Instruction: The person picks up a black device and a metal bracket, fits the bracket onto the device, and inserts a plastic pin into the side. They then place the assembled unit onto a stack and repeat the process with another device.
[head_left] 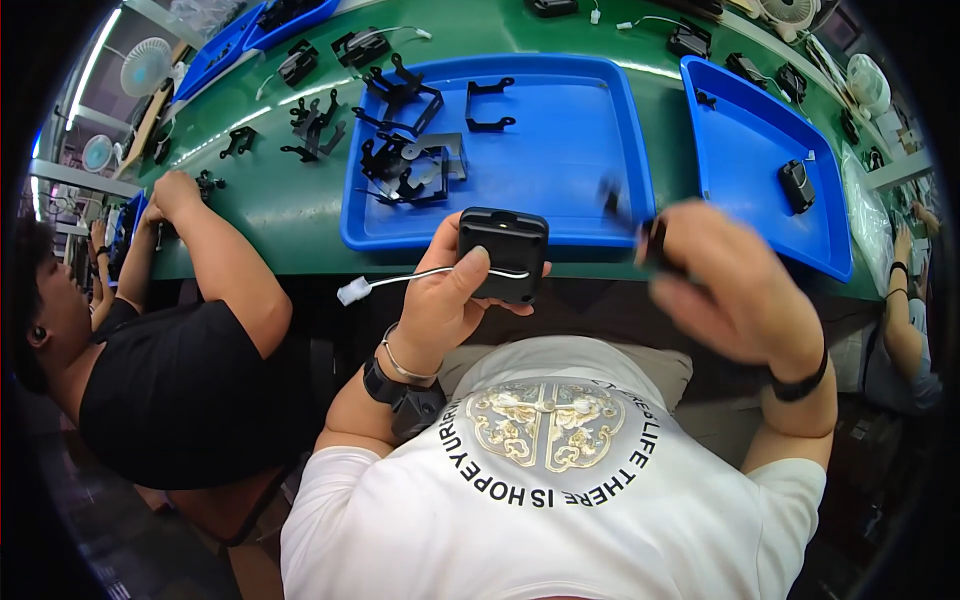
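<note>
My left hand [436,308] is closed around a black box-shaped device [503,238] with rounded corners, its thumb lying on the face. A white cable [430,273] crosses the device under the thumb and ends in a white plug [353,291] hanging to the left. Off to the right, my right hand [728,280] is smeared by motion, its fingers closed on a thin black part [655,244]. That part looks like a bracket, but blur hides its exact shape. It is apart from the device, near the front edge of the blue tray [560,238].
The middle tray holds several black brackets [405,170], mostly piled at its left. Another blue tray [745,235] on the right contains a black device [797,186]. Brackets and cabled devices lie on the green table [240,190]. A co-worker [190,380] sits close on my left.
</note>
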